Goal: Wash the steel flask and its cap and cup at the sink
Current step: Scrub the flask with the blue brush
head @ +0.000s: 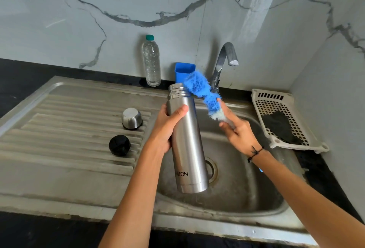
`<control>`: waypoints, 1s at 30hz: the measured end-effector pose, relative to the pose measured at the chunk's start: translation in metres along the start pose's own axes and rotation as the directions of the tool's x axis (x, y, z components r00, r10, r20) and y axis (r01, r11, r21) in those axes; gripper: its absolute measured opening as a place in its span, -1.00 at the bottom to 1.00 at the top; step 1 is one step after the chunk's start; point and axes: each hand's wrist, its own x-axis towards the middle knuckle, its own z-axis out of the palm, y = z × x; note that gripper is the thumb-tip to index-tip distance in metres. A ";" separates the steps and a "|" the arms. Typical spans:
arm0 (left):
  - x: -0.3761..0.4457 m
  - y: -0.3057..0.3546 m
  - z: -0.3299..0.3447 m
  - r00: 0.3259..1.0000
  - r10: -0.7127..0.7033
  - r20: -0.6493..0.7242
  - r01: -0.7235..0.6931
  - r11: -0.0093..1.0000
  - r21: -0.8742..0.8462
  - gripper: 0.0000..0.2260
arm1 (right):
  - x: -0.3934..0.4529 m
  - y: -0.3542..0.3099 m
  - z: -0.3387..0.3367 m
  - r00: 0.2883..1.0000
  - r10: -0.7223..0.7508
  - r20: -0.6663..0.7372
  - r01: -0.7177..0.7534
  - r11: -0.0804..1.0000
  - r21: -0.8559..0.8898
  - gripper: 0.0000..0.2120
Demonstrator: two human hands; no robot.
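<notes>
The flask (186, 139) hangs over the sink (237, 198) basin, tilted, mouth up and away, uncapped. The left hand (167, 127) wraps its upper body, thumb across the front. Right of the flask, the right hand (236, 131) pinches the handle of a blue brush (201, 91), whose bristles sit just beside the flask's mouth, not inside. This looks like the start of scrubbing the interior; next the bristles must line up with the mouth and slide in. Left of the flask, cap (119, 145) and cup (132, 118) wait on the drainboard. Behind it stands the tap (225, 60), not running.
</notes>
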 end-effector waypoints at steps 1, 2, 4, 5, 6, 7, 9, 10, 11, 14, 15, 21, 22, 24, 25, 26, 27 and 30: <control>0.000 -0.001 0.000 1.000 -0.003 -0.008 0.002 1.000 -0.012 -0.40 | -0.003 0.003 -0.002 0.999 0.037 -0.003 -0.037 0.999 -0.005 -0.33; 0.000 0.000 0.000 1.000 0.000 -0.018 0.000 1.000 -0.017 -0.40 | -0.004 0.004 -0.005 0.998 0.059 -0.012 -0.059 0.998 -0.005 -0.33; 0.002 0.000 0.001 0.999 0.005 -0.038 -0.006 1.000 -0.030 -0.37 | -0.002 0.000 -0.011 0.998 0.049 -0.037 -0.048 0.999 0.019 -0.37; 0.003 -0.002 0.001 0.999 0.007 -0.044 -0.009 0.999 -0.036 -0.36 | 0.001 -0.004 -0.013 0.999 0.020 -0.044 -0.019 1.000 0.021 -0.38; 0.004 -0.002 0.002 0.999 0.009 -0.046 -0.011 0.999 -0.036 -0.44 | 0.005 -0.010 -0.014 0.999 -0.019 -0.040 0.020 1.000 0.013 -0.39; 0.005 -0.003 0.002 0.999 0.012 -0.052 -0.013 1.000 -0.023 -0.59 | 0.009 -0.016 -0.014 0.998 -0.062 -0.020 0.062 0.998 -0.004 -0.39; 0.004 -0.002 0.005 0.999 -0.006 -0.049 0.006 1.000 0.002 -0.86 | 0.013 -0.022 -0.010 0.990 -0.137 0.039 0.139 0.989 -0.053 -0.36; 0.003 -0.001 0.005 0.998 -0.027 -0.052 0.028 0.999 0.017 -0.88 | 0.013 -0.022 -0.007 0.986 -0.157 0.060 0.161 0.984 -0.071 -0.34; 0.003 -0.001 0.003 0.997 -0.058 -0.057 0.060 0.998 0.034 -0.85 | 0.011 -0.018 -0.004 0.985 -0.160 0.064 0.165 0.983 -0.081 -0.32; 0.002 0.001 -0.001 0.985 -0.143 -0.092 0.145 0.989 0.014 -0.62 | 0.001 -0.003 -0.001 0.994 -0.103 0.022 0.104 0.992 -0.069 -0.28; 0.001 0.000 -0.003 0.983 -0.164 -0.080 0.163 0.986 -0.020 -0.47 | -0.002 0.001 -0.001 0.997 -0.081 0.017 0.082 0.994 -0.066 -0.29; 0.001 -0.007 -0.007 0.976 -0.217 -0.006 0.211 0.952 -0.221 -0.19 | 0.005 -0.011 -0.005 0.999 -0.044 -0.008 0.044 0.999 -0.030 -0.36; 0.002 -0.009 -0.007 0.981 -0.194 -0.027 0.185 0.964 -0.193 -0.14 | 0.008 -0.017 -0.003 0.998 -0.070 0.004 0.070 0.997 -0.029 -0.34; 0.000 -0.007 -0.004 0.988 -0.148 -0.041 0.139 0.977 -0.163 -0.31 | 0.012 -0.022 0.003 0.992 -0.114 0.051 0.115 0.993 -0.026 -0.30; 0.000 -0.005 -0.004 0.989 -0.142 -0.038 0.134 0.977 -0.167 -0.45 | 0.012 -0.022 0.008 0.991 -0.115 0.070 0.116 0.993 -0.012 -0.31; -0.001 -0.004 -0.003 0.989 -0.146 -0.023 0.139 0.974 -0.181 -0.52 | 0.009 -0.018 0.011 0.992 -0.099 0.076 0.099 0.995 0.010 -0.33; -0.001 -0.003 -0.003 0.988 -0.155 0.003 0.153 0.968 -0.200 -0.52 | 0.006 -0.014 0.014 0.995 -0.072 0.071 0.070 0.997 0.031 -0.34; -0.003 -0.003 -0.006 0.982 -0.181 0.060 0.191 0.941 -0.279 -0.50 | -0.003 -0.004 0.014 0.996 0.010 0.083 -0.016 0.998 0.062 -0.39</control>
